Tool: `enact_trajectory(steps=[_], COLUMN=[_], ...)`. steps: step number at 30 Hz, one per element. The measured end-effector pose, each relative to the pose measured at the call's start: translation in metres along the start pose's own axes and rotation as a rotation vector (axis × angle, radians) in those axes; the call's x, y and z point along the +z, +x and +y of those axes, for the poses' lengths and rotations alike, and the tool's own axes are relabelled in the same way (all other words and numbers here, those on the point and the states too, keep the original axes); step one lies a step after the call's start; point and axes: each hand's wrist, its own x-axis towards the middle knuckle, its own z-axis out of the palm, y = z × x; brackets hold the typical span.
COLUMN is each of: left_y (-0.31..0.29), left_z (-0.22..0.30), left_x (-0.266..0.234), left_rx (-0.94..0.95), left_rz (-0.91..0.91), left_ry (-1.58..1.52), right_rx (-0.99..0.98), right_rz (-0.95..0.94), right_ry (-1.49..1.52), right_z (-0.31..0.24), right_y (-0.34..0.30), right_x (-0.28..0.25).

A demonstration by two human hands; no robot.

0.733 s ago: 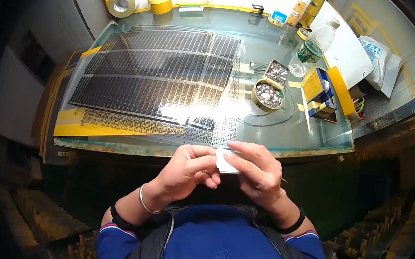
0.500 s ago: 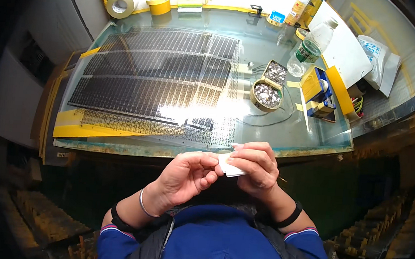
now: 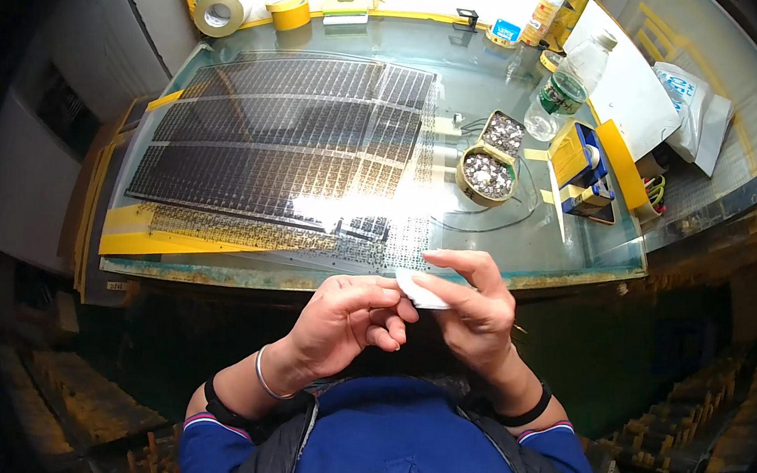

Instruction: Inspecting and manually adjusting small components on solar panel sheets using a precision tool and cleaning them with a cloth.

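Note:
A small folded white wipe (image 3: pixel 420 292), paper or cloth, is at the table's front edge between my hands. My right hand (image 3: pixel 479 320) pinches it between thumb and fingers, with the index finger raised and bent above it. From the other side my left hand (image 3: pixel 341 322), palm turned up and fingers curled, meets the wipe's left end with thumb and fingertip. The wipe partly hides where they touch. Behind my hands lies a dark gridded film sheet (image 3: pixel 271 130) on the glass-topped table (image 3: pixel 484 249).
Right of the sheet stand an opened round tin (image 3: pixel 487 176) of grey-white bits, a plastic bottle (image 3: pixel 560 95) and a blue tape dispenser (image 3: pixel 589 182). Tape rolls (image 3: pixel 219 13) line the back left. Yellow film (image 3: pixel 156 232) lies under the sheet's front left corner.
My right hand has lifted its index finger away from the others and tilted the wipe, which now shows more edge-on. My left hand has shifted slightly, its lower fingers uncurling a little.

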Motion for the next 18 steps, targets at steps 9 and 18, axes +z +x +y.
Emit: enact_trajectory(steps=[9,18], left_y=[0.005,0.007], left_z=[-0.011,0.002], left_x=[-0.005,0.02], left_rx=[-0.158,-0.024], left_rz=[-0.035,0.124], left_ry=[-0.313,-0.004], right_rx=[-0.274,0.098], right_rz=[0.139,0.477], right_ry=[-0.012,-0.172], right_z=[0.018,0.044], right_y=[-0.009,-0.008], right_x=[0.013,-0.031])
